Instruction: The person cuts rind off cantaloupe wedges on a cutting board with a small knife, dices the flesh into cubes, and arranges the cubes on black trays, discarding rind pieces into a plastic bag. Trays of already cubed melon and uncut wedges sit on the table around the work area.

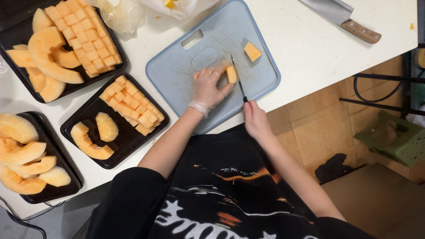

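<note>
My left hand (pixel 207 88), in a thin clear glove, pins an orange melon piece (pixel 231 74) on the grey-blue cutting board (pixel 177 66). My right hand (pixel 255 118) grips a small black-handled knife (pixel 237 79), whose blade rests against the right side of that piece. A second melon chunk (pixel 253 51) lies loose on the board, further off to the right.
Three black trays sit to the left: one (pixel 128 137) with melon cubes and two slices, one (pixel 17 35) at the top with cubes and slices, one (pixel 66 168) with slices. A cleaver (pixel 341 17) lies at the top right. The table edge drops to a wooden floor and a green stool (pixel 394 137).
</note>
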